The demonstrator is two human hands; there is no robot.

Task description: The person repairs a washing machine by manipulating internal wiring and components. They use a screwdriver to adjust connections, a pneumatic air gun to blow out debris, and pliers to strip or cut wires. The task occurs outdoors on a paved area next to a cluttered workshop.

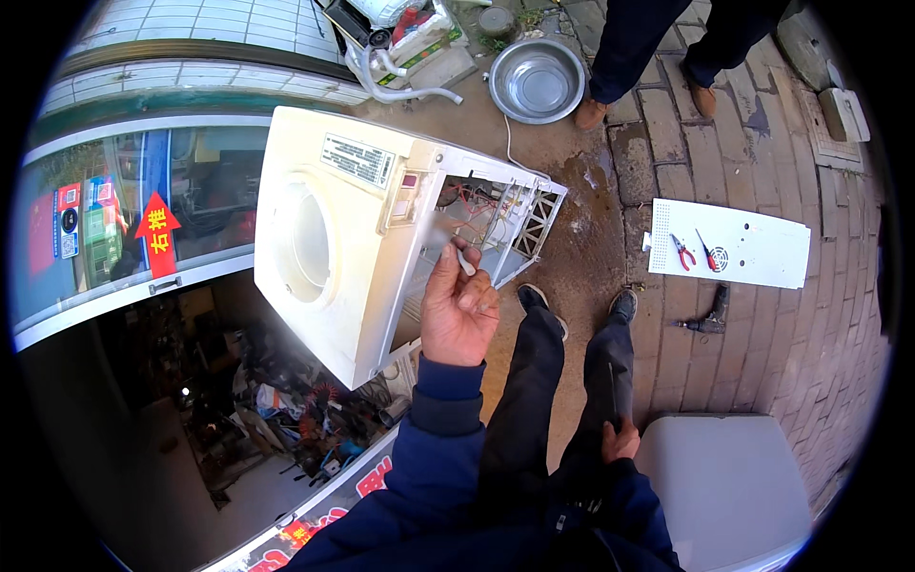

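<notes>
Set outdoors on brick paving (753,381), at its edge by a glass shopfront (214,229): a white washing machine (360,224), round opening toward the glass. Pinched in the left hand (462,310), before the machine's open side: a small white piece (466,263), slanted toward it. Gripped in the right hand (621,442): a thin dark tool (612,386), pointing away from the body, lower end hidden by fingers, faint against dark trousers (534,400).

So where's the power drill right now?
In the head view, the power drill lies at right on the brick paving, just below the white panel.
</notes>
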